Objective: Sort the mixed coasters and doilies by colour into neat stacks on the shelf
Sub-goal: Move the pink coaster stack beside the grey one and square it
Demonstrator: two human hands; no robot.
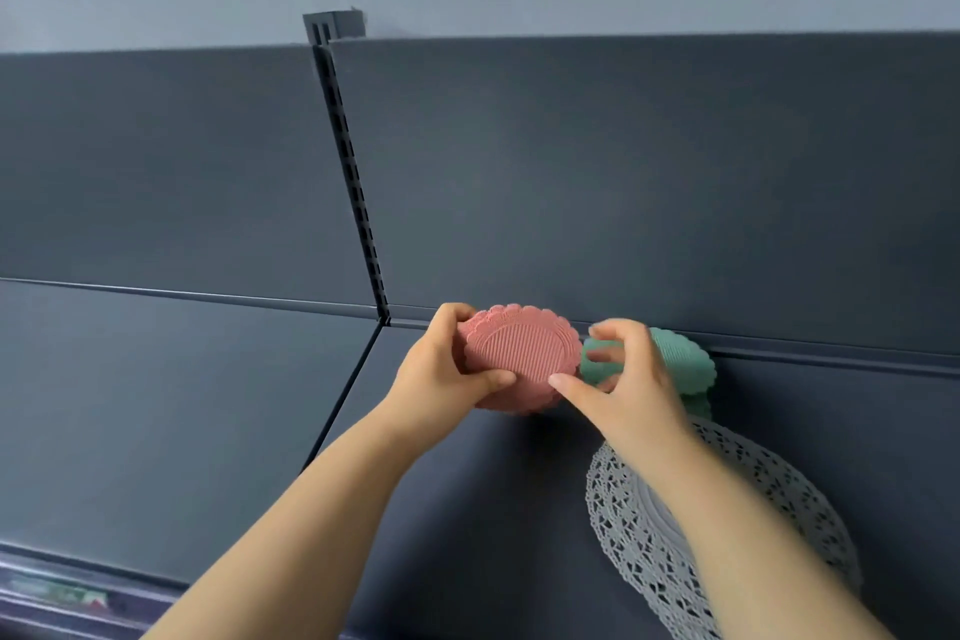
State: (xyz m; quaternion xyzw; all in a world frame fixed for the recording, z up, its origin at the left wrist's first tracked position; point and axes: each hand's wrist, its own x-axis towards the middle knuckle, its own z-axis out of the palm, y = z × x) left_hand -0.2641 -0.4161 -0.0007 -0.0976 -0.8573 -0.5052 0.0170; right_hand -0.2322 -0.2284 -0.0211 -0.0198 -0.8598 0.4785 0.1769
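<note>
A stack of pink scalloped coasters (522, 346) is held above the dark shelf (467, 509), tilted toward me. My left hand (441, 369) grips its left edge, thumb on the ribbed top face. My right hand (631, 382) has its thumb on the pink stack's right rim while its fingers curl around green scalloped coasters (685, 361), which lie against the back panel. A white lace doily (774, 499) lies flat on the shelf, partly hidden under my right forearm.
The dark back panel (623, 182) rises right behind the coasters, split by a slotted upright rail (353, 182). A second shelf section (156, 421) lies to the left. The shelf's front lip with a label strip (57, 592) shows at bottom left.
</note>
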